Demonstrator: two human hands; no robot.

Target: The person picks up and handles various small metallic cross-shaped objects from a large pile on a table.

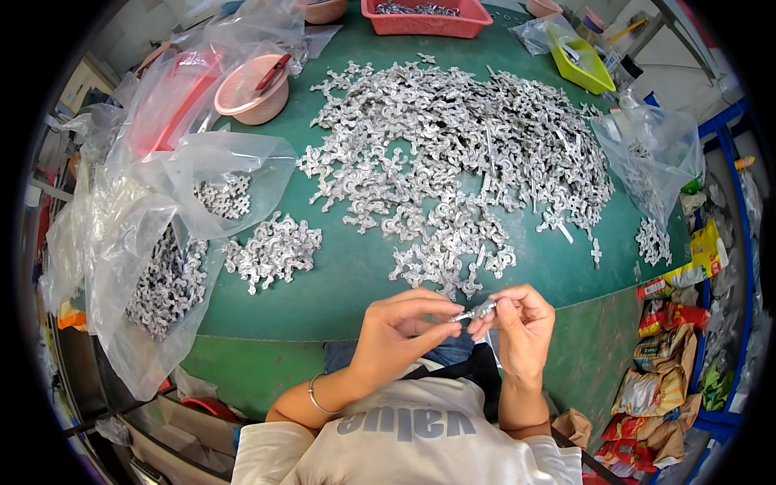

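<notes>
A small silver-grey metal piece (483, 310), with a lumpy, knobbed body and a thin, bright end, catches the light between a worker's bare hands at a green bench (558, 279). Its finer detail is too small to read and partly covered by fingertips.

The piece sits just off the bench's near edge, in front of the worker's pale shirt (380, 449). The right hand (524, 330) pinches its knobbed end between thumb and fingers; the left hand (404, 327), to the other side, closes thumb and fingertips narrowly around the thin end. The piece tilts, its right end higher in view. A slim metal bangle (317, 396) rings the left wrist.

Beyond the hands, a broad pile of similar silver-grey metal parts (493, 153) spreads across the bench, its near tongue close to the fingers. A smaller heap of such parts (276, 252) lies to the left, beside a large clear plastic bag (141, 352) holding more. A round pink plastic basin (246, 109) stands behind the bag, a rectangular red plastic tray (428, 25) at the far edge, and a yellow-green plastic tray (584, 74) at far right.
</notes>
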